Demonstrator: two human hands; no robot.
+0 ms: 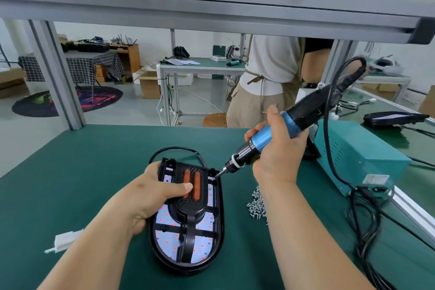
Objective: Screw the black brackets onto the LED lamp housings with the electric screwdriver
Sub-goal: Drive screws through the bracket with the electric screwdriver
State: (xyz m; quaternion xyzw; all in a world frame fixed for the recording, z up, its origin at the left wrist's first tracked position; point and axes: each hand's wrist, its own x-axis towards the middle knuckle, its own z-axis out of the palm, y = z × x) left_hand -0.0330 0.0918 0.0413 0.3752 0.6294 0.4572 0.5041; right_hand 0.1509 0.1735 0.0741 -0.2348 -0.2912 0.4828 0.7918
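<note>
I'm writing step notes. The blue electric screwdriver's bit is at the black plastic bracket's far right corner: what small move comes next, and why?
Probably press down and run the blue electric screwdriver to seat that corner's screw. Its bit meets the black plastic bracket there, the right hand grips the tool, and the left hand pins the bracket onto the black oval lamp housing.

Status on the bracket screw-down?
Left hand clamps black bracket to lamp housing. Right hand grips electric screwdriver, bit at bracket's far right corner. Loose screws lie aside.
</note>
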